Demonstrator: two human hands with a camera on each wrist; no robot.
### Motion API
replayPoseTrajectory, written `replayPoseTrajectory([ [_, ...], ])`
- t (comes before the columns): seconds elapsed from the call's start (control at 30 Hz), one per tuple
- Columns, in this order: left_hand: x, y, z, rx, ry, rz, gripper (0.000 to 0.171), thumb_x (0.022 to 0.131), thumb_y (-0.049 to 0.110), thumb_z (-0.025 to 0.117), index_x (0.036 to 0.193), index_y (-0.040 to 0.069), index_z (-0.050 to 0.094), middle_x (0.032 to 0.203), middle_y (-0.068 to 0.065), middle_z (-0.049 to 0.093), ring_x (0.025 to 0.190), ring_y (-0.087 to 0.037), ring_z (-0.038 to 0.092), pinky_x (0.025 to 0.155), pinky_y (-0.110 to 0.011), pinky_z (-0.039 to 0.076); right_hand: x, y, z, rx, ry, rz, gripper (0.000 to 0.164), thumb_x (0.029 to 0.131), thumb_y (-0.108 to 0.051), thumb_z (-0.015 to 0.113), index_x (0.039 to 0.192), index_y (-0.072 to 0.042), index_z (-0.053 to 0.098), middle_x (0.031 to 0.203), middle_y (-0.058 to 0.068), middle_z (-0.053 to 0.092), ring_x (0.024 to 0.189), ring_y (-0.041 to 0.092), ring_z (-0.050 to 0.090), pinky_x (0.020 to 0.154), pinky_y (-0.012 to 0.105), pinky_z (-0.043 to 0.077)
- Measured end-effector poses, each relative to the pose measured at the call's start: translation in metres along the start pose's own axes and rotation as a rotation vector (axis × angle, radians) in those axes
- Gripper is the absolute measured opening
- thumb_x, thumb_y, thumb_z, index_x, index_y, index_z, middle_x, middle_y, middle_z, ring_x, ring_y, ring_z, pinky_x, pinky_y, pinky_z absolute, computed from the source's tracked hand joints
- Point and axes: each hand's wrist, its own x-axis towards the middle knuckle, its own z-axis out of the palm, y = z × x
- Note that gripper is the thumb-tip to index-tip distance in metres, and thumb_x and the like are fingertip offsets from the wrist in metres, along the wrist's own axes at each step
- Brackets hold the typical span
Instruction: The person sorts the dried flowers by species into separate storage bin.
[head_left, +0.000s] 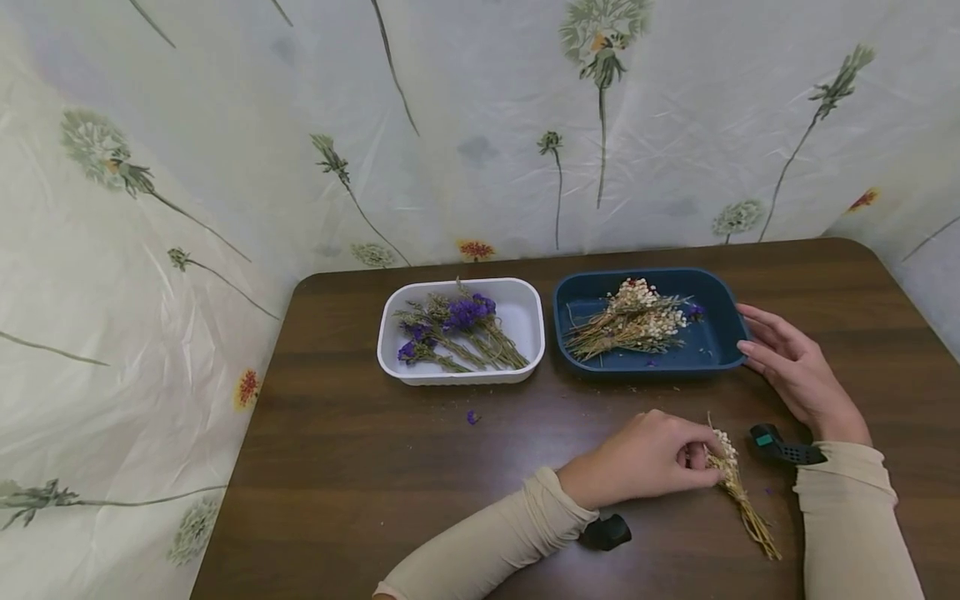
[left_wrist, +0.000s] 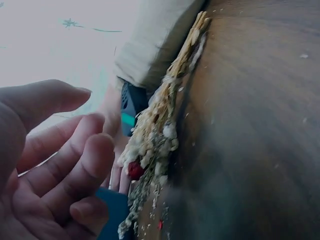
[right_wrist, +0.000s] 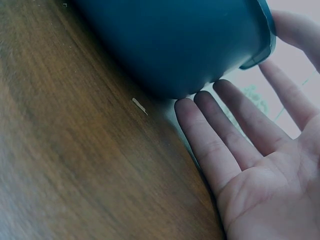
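Observation:
My left hand (head_left: 652,458) hovers at the flower end of a small bunch of dried flowers (head_left: 738,496) lying on the table. In the left wrist view its fingers (left_wrist: 75,170) curl loosely, apart from the bunch, which has white blooms and a red one. With nearly straight fingertips, my right hand (head_left: 798,375) touches the right end of a dark blue tray (head_left: 637,367); its thumb is at the rim. Inside that tray lie cream dried flower bunches (head_left: 637,321). The right wrist view shows the fingers (right_wrist: 210,140) against the blue wall.
Left of the blue tray stands a white tray (head_left: 457,377) holding purple dried flowers (head_left: 468,312). A loose purple blossom (head_left: 472,417) and small crumbs lie on the brown wooden table (head_left: 337,458). A flower-patterned curtain (head_left: 465,150) hangs behind the table.

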Motion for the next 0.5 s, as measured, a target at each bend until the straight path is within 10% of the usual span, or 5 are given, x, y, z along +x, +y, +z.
replayPoseTrajectory([
  [0.5, 0.003, 0.009, 0.023, 0.093, -0.445, 0.068, 0.046, 0.105, 0.036, 0.061, 0.150, 0.030, 0.054, 0.080, 0.018, 0.062, 0.068, 0.011, 0.054, 0.067, -0.003, 0.042, 0.001, 0.000, -0.001, 0.009, -0.014, -0.016, 0.057, 0.104, 0.009, 0.046, 0.160, -0.002, 0.034, 0.151, -0.002, 0.049, 0.126, 0.001, 0.062, 0.093, 0.015, 0.056],
])
